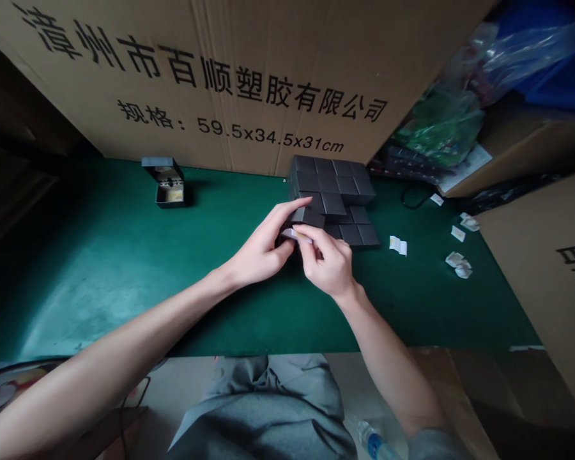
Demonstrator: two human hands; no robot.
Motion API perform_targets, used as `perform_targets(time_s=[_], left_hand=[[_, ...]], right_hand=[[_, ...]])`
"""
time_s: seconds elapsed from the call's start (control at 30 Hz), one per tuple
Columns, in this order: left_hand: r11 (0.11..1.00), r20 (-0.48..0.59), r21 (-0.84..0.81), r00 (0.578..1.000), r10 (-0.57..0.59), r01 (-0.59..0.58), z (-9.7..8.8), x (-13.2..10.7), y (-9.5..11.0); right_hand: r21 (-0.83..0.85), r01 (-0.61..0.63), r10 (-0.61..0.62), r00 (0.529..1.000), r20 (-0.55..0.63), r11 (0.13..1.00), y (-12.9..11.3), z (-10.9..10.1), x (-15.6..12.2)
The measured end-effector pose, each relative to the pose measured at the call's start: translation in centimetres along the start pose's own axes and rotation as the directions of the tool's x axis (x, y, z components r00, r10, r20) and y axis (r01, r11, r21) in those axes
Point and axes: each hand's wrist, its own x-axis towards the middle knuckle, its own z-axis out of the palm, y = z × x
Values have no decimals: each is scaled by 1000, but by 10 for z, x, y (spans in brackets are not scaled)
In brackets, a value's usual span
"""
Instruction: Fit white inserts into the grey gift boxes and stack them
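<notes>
My left hand [264,246] is closed around a small black hinged box [308,216], its thumb below and its fingers along the far side. The box's lid seems raised toward the stack behind it. At the box's opening, my right hand [329,259] pinches a small white slip [301,235] between thumb and fingertips. Right behind both hands stands a stack of black boxes [335,176], all with lids down. Off to the left, another black box [170,193] stands with its lid up, showing a pale, yellowish insert. How far the slip reaches inside the held box is hidden.
A large printed carton [230,38] walls off the back of the green table [100,275]. Crumpled white papers [459,264] and a folded white slip [398,245] lie at right. Another carton [546,255] borders the right side, with plastic bags [441,128] behind.
</notes>
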Motion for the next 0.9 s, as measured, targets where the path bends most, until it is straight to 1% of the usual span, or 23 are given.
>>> perform_targets(time_s=[0.23, 0.47, 0.63, 0.9], left_hand=[[1000, 3, 8, 1000, -2, 2, 0, -1, 0], [1000, 1, 13, 1000, 3, -3, -1, 0, 1], [1000, 1, 17, 1000, 11, -11, 0, 0, -1], [999, -18, 36, 999, 29, -28, 0, 0, -2]], right_hand=[[-17, -4, 4, 1000, 5, 1000, 0, 0, -1], [-30, -15, 16, 999, 39, 999, 0, 2, -3], [-2, 5, -5, 999, 34, 1000, -1, 1, -1], [-8, -1, 1, 999, 47, 1000, -1, 2, -2]])
